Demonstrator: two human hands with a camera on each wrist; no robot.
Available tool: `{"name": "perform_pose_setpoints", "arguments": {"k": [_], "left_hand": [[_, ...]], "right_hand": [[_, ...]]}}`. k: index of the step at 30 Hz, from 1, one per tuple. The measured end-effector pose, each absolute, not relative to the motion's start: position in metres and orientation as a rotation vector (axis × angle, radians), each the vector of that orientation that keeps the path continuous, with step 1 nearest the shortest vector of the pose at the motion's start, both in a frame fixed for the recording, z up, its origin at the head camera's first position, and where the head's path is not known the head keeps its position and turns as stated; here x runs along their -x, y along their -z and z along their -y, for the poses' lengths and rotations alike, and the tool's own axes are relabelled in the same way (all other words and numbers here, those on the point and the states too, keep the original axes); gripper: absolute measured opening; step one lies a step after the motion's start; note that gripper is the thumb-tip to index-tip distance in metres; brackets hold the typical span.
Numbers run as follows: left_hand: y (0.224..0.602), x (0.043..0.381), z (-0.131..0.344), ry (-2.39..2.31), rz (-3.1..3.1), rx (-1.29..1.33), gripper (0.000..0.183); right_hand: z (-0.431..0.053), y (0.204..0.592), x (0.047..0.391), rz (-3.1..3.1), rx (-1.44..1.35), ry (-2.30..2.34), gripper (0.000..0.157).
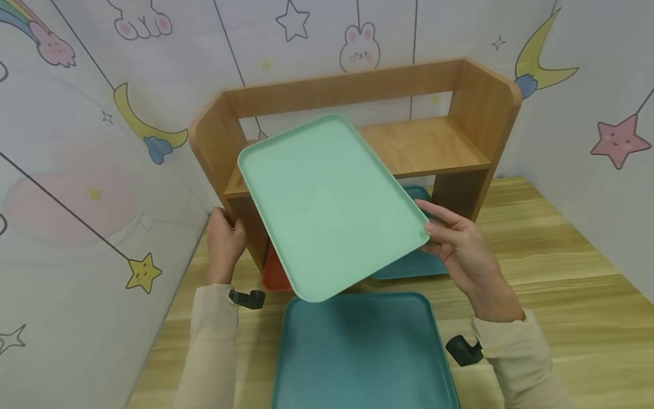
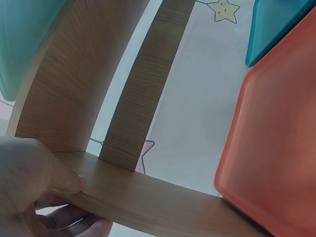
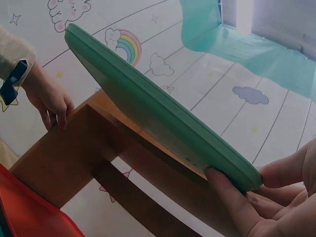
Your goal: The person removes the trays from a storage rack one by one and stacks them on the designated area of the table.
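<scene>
A pale green tray [image 1: 332,210] is held up, tilted, in front of the wooden desktop shelf [image 1: 424,145]. My right hand [image 1: 465,255] pinches it by its near right corner, thumb on one face and fingers on the other, as the right wrist view shows at the tray's rim [image 3: 168,113]. At the shelf's left side panel, my left hand [image 1: 223,244] grips the board's edge; in the left wrist view the thumb of this hand [image 2: 29,187] lies on one side and the fingers curl round the other.
Beneath the shelf lie a red tray [image 1: 276,272] on the left and a teal tray [image 1: 414,266] on the right, both partly hidden. Another teal tray [image 1: 357,352] lies in front on the wood-grain table [image 1: 562,284]. Patterned white walls [image 1: 66,295] stand behind and at both sides.
</scene>
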State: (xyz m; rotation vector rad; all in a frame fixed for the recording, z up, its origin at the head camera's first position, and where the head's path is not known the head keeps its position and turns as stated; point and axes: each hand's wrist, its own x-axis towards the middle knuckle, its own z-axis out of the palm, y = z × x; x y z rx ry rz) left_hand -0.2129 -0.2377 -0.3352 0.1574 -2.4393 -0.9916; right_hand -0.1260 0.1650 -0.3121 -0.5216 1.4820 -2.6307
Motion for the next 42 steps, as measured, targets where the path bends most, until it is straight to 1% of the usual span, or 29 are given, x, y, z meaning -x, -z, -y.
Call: {"name": "perform_pose_setpoints", "arguments": {"k": [18, 24, 26, 30, 32, 36, 40, 42], "left_hand": [[0.336, 0.214, 0.238, 0.998, 2.448, -0.149, 0.013], [0.337, 0.215, 0.238, 0.986, 2.420, -0.123, 0.007], [0.338, 0.215, 0.238, 0.979, 2.401, -0.098, 0.009], [0.337, 0.216, 0.238, 0.940, 2.339, 0.023, 0.021], [0.337, 0.215, 0.238, 0.926, 2.328, 0.064, 0.021], [0.335, 0.211, 0.235, 0.958, 2.346, 0.045, 0.017], [0.334, 0.208, 0.234, 1.065, 2.313, -0.011, 0.009], [0.334, 0.208, 0.235, 1.114, 2.293, -0.038, 0.008]], "right_hand": [[-0.180, 0.329, 0.128, -1.461, 0.502, 2.633, 0.035], [-0.184, 0.333, 0.128, -1.452, 0.517, 2.630, 0.034], [-0.186, 0.334, 0.128, -1.444, 0.520, 2.623, 0.034], [-0.189, 0.337, 0.128, -1.431, 0.539, 2.608, 0.034], [-0.190, 0.339, 0.127, -1.429, 0.547, 2.603, 0.034], [-0.192, 0.343, 0.127, -1.436, 0.545, 2.591, 0.034], [-0.192, 0.346, 0.126, -1.449, 0.539, 2.581, 0.034], [-0.193, 0.347, 0.126, -1.449, 0.545, 2.578, 0.035]]}}
